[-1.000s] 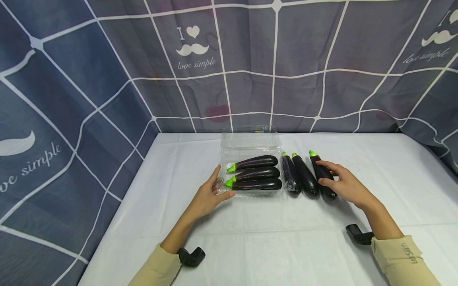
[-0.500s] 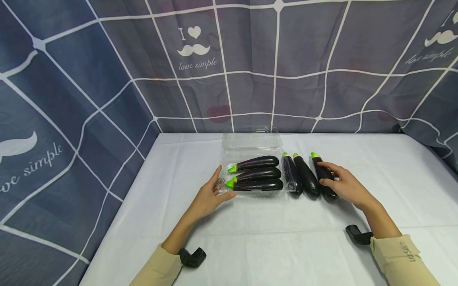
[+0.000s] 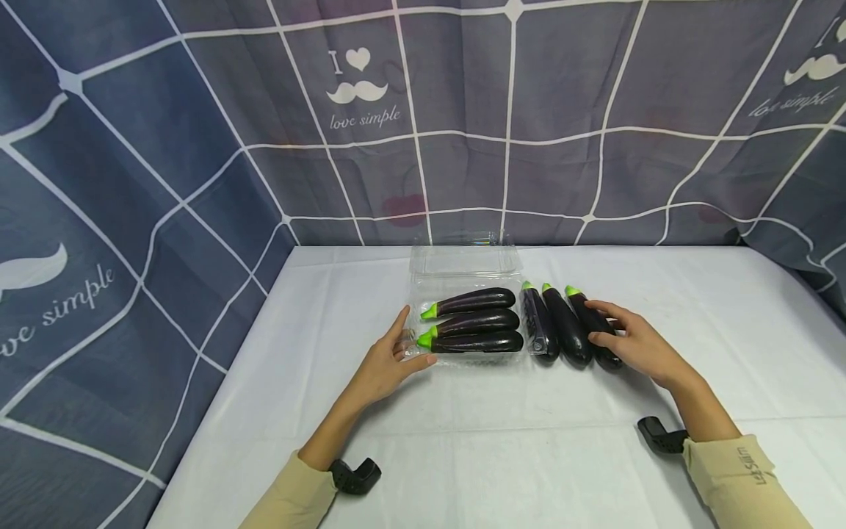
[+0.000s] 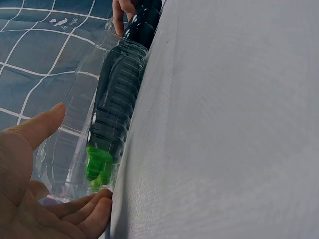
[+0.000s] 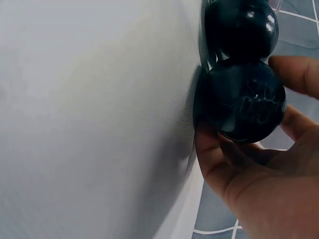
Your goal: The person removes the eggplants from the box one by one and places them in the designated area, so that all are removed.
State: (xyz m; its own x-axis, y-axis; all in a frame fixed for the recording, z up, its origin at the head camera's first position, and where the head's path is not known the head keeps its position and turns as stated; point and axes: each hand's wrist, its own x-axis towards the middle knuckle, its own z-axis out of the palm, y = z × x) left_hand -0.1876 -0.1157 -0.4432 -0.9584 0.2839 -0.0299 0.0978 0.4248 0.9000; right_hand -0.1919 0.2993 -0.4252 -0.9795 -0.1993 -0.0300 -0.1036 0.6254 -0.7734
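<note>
An open clear plastic box (image 3: 463, 358) lies on the white table, its lid folded back. Inside, three dark eggplants (image 3: 474, 321) with green stems lie side by side, stems to the left. My left hand (image 3: 380, 369) rests at the box's left end, fingers against its side, thumb spread near the front corner. To the right of the box, two more eggplants (image 3: 565, 327) lie lengthwise. Beside them, my right hand (image 3: 634, 339) grips the rightmost eggplant (image 3: 583, 308). In the right wrist view, thumb and fingers wrap round this eggplant (image 5: 244, 102), which touches its neighbor.
The white cloth-covered table (image 3: 476, 455) extends around the box. Grey-blue curtains (image 3: 456, 176) with white lines stand behind and at both sides. The raised clear lid (image 3: 465, 261) leans toward the back curtain. A black camera mount sits on each wrist.
The stem end of the rightmost eggplant has swung left, toward the neighboring eggplant, with my right hand on it. My left hand and the box have stayed in place.
</note>
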